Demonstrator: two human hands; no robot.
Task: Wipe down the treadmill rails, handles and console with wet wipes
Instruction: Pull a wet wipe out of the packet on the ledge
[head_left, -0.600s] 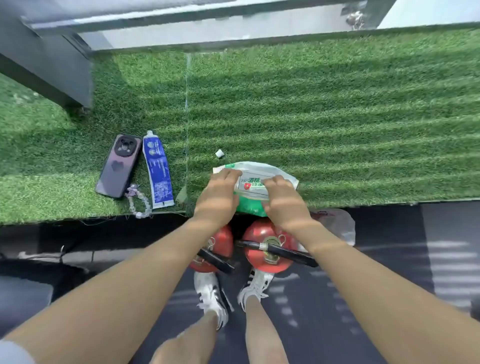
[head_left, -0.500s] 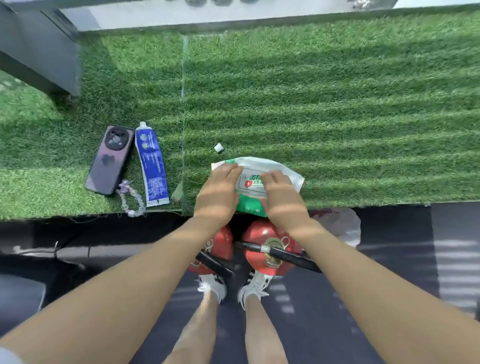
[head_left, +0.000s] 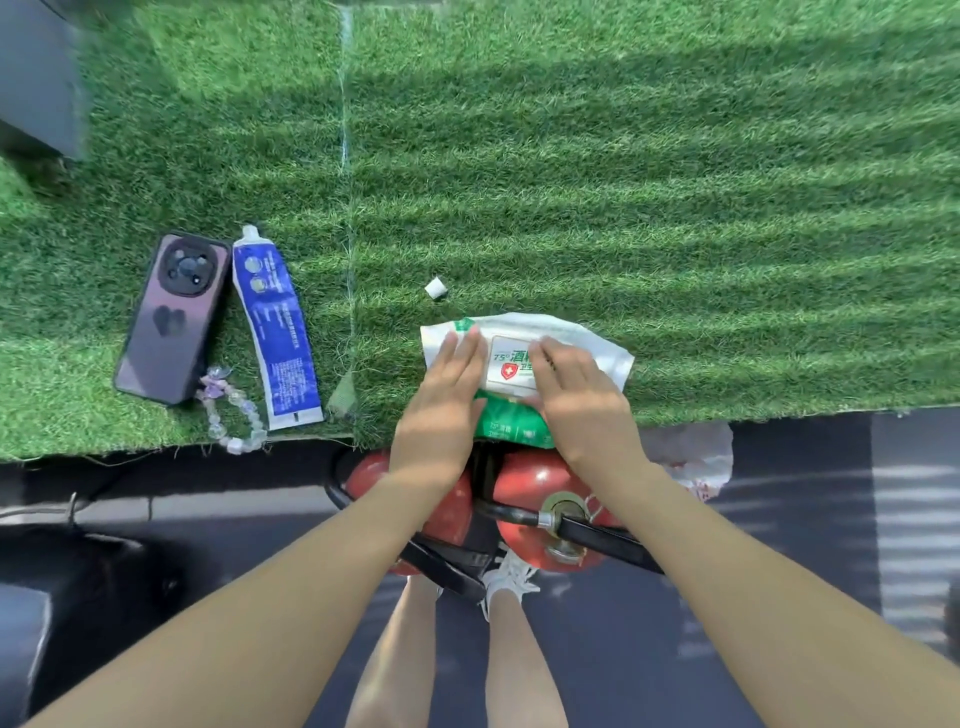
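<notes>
A person's left hand (head_left: 441, 400) and right hand (head_left: 576, 395) lie flat, fingers straight, on a pack of wet wipes (head_left: 519, 358) at lower centre of the frame, apparently steadying it so the label flap can be worked. The pack sits close to the near edge of a ledge covered in fake grass (head_left: 649, 208), just above two red fire extinguishers (head_left: 524, 488). A phone (head_left: 171, 317) and a tube (head_left: 275, 332) lie well to the left; open turf stretches right and above.

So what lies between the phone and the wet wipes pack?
In the head view, a blue tube beside the phone, then bare turf up to the wet wipes pack.
</notes>
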